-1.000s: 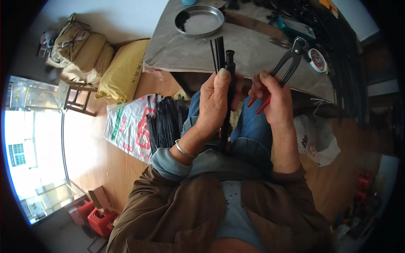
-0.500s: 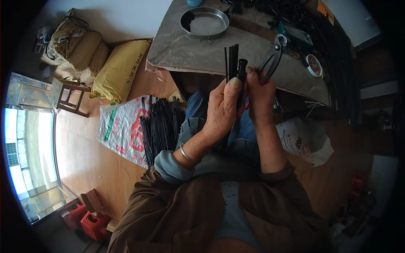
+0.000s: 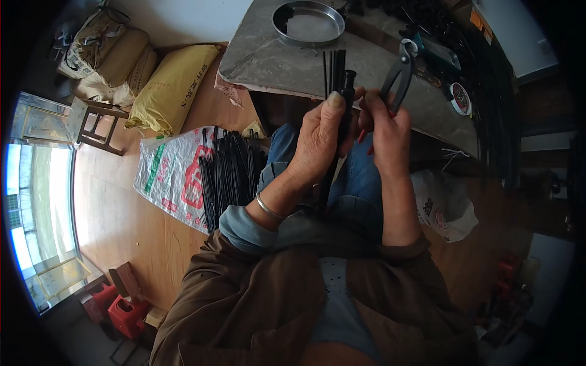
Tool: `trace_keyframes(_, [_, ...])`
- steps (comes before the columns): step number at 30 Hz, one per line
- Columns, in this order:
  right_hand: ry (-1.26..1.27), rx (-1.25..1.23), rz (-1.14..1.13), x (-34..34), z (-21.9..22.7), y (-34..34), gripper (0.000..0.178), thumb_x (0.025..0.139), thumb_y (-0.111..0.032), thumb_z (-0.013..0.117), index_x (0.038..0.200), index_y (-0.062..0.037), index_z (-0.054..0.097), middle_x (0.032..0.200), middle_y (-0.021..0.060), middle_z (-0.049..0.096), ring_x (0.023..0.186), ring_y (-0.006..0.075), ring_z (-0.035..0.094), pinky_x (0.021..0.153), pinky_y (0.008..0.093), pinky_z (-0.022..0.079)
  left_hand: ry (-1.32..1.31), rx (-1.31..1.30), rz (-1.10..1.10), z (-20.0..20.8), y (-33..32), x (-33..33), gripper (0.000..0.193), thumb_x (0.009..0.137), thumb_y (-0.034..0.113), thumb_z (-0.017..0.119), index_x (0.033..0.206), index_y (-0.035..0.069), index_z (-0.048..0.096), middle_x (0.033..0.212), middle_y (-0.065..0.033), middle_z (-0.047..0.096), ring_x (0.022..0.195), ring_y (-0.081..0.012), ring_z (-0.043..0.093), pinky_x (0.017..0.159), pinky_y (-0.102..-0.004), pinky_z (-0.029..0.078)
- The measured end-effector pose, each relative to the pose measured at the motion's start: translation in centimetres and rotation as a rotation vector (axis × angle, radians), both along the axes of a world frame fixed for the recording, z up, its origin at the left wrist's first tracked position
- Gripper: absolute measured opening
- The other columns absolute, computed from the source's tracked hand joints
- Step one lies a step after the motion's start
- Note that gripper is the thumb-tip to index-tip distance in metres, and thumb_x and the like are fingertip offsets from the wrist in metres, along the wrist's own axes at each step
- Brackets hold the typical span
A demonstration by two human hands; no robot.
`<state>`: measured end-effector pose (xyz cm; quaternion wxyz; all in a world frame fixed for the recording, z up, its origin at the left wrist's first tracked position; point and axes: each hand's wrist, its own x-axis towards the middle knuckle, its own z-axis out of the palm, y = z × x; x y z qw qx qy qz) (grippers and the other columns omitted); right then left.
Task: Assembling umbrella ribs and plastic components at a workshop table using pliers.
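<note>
"What are the sticks [image 3: 333, 68] like?"
"Thin and black, beside a fatter black tube [image 3: 348, 85]. The left hand [image 3: 320, 131] grips them all, thumb up, by the near side of the table [image 3: 259, 58]."
"And the right hand [image 3: 389, 125]?"
"Holding black pliers [image 3: 402, 76] with red ends, by the table too."

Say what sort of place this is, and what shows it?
Probably a small workshop, maybe in a home: the right hand holds pincers, long black strips lie piled on a white sack on the floor, and a metal tray sits on the table.
</note>
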<state>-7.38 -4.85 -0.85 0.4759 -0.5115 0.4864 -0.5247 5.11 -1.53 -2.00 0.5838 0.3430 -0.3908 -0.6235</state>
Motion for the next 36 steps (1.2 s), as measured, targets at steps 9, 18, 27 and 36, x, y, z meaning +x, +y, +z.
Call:
trace_keyframes(9, [-0.072,0.051,0.181,0.3,1.4,2.7,0.018,0.094,-0.020,0.058,0.090,-0.0028,0.063,0.068,0.0004,0.058,0.057,0.0074,0.054,0.052,0.0206,0.040,-0.046,0.002,0.041,-0.2,-0.4,-0.2,0.062,0.100,0.052,0.031,0.122,-0.001,0.055,0.073,0.0001,0.057,0.054,-0.0046,0.044,0.050,-0.0203,0.037])
trace_keyframes(18, [-0.075,0.066,0.178,0.0,1.3,3.0,0.019,0.093,-0.021,0.059,0.092,-0.0026,0.062,0.068,0.0005,0.059,0.058,0.0071,0.054,0.053,0.0199,0.039,0.048,0.003,0.088,-0.6,-0.5,-1.0,0.061,0.100,0.051,0.035,0.111,-0.004,0.059,0.059,0.0003,0.050,0.047,-0.0046,0.042,0.044,-0.0205,0.032])
trace_keyframes(27, [-0.060,0.068,0.154,0.0,0.9,3.1,0.015,0.093,-0.017,0.059,0.092,-0.0030,0.061,0.072,-0.0005,0.058,0.061,0.0064,0.052,0.055,0.0198,0.039,0.042,-0.001,0.081,-0.6,-0.5,-0.9,0.060,0.100,0.051,0.036,0.109,-0.003,0.060,0.059,-0.0003,0.052,0.046,-0.0045,0.042,0.044,-0.0202,0.033])
trace_keyframes(36, [-0.056,0.022,0.168,-0.2,0.5,3.2,0.017,0.092,-0.019,0.062,0.093,-0.0020,0.061,0.072,0.0009,0.059,0.059,0.0075,0.053,0.053,0.0198,0.040,-0.017,-0.002,0.039,-0.2,-0.2,-0.7,0.062,0.100,0.052,0.032,0.112,-0.002,0.059,0.076,-0.0030,0.062,0.053,-0.0047,0.044,0.049,-0.0209,0.039])
